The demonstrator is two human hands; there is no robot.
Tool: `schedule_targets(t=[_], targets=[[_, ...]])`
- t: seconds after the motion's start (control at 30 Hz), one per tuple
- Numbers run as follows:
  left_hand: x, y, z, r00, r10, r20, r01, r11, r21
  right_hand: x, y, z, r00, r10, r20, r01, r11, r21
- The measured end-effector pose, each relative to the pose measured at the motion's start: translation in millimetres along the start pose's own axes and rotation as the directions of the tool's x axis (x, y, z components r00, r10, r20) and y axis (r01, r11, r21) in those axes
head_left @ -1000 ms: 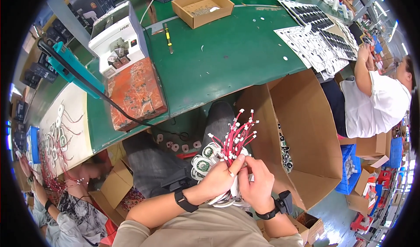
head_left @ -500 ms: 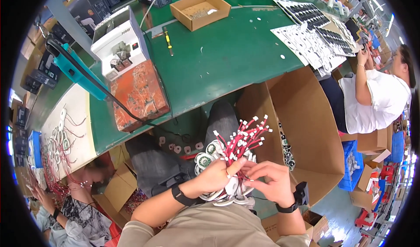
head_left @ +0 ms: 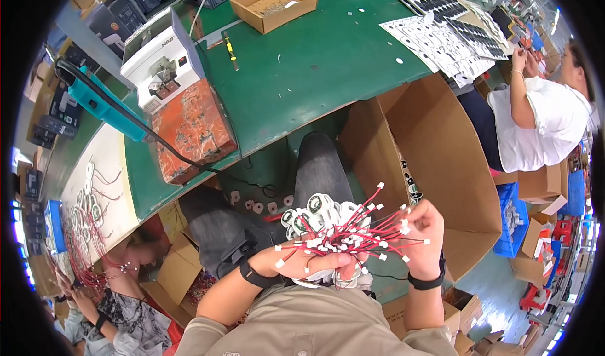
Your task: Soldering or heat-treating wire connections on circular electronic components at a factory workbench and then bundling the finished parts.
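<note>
Over my lap, my left hand [head_left: 315, 264] is closed round a bundle of thin red wires [head_left: 343, 233] tipped with small white connectors. The wires fan out across the palm and over the thumb. White round parts [head_left: 324, 211], some with a green disc inside, hang together above and below that hand. To the right of the bundle, my right hand [head_left: 423, 230] is raised with its fingers pinched at the wire ends on that side. Exactly how many wires lie between those fingertips is hidden.
Ahead stands a green workbench [head_left: 296, 85] with a white machine [head_left: 161, 60], a reddish block [head_left: 192, 132], a yellow screwdriver [head_left: 230, 52] and an open cardboard tray [head_left: 274, 6]. A large carton [head_left: 441, 167] stands at my right. Co-workers sit on both sides.
My right hand has moved up and right, away from my left. The wires, upright in a bunch before, now spread sideways over my left hand. The view has shifted slightly.
</note>
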State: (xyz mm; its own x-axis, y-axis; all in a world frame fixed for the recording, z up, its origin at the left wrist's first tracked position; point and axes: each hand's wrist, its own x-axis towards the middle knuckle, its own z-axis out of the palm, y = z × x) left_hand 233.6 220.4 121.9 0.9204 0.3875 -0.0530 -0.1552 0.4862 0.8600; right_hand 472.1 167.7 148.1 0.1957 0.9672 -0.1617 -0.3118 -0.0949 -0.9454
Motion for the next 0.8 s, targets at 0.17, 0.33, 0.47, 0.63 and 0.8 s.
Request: schedule_targets(t=[0.17,0.33,0.47,0.63,0.8], targets=[[10,11,3,0.998,-0.058,0.038,0.059,0.998,-0.020,29,22,-1,0.996,0.079,0.035,-0.083,0.986,0.143],[22,0,3,0.918,-0.132,-0.374,0.059,0.978,-0.201,33,23,31,0.954,-0.237,-0.182,0.175,0.937,-0.303],[31,11,16,0.795,-0.086,-0.601,-0.058,0.975,-0.215,-30,24,36,0.777,-0.563,0.281,0.588,0.489,-0.644],[37,10,27,0.733,-0.037,-0.679,-0.198,0.944,-0.265,-36,25,65,0.789,-0.540,0.294,0.547,0.397,-0.737],[41,5,37,0.688,0.053,-0.724,-0.199,0.973,-0.118,-41,17,58,0.707,-0.627,0.327,0.584,0.257,-0.770]])
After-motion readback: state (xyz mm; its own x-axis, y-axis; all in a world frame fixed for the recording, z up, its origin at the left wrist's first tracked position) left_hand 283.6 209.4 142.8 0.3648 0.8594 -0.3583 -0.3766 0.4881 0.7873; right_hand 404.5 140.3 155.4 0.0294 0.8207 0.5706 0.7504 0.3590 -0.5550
